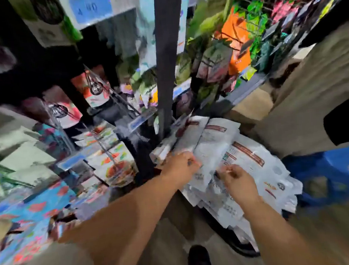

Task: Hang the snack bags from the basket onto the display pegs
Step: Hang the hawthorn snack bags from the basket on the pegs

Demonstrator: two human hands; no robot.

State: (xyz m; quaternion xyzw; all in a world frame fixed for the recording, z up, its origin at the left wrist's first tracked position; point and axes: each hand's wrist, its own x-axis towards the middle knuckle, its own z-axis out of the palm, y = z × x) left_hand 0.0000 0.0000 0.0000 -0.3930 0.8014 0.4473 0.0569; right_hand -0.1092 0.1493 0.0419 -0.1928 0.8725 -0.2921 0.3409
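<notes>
Several white snack bags (249, 159) with brown-red stripes lie piled in a dark basket (240, 247) on the floor, low and right of centre. My left hand (179, 166) reaches into the pile's left side, fingers curled round the edge of a white bag. My right hand (238, 181) is over the pile's middle and pinches another white bag between thumb and fingers. The frame is blurred, so the exact grips are hard to read. Display pegs (250, 23) with hanging green and orange bags stand at the upper right.
A dark upright post (166, 59) rises just behind the basket. Shelves with colourful packages (112, 159) fill the left side. A blue crate (341, 172) sits right of the pile, a cardboard box (253, 104) behind it. My dark shoe (198, 261) is at the bottom.
</notes>
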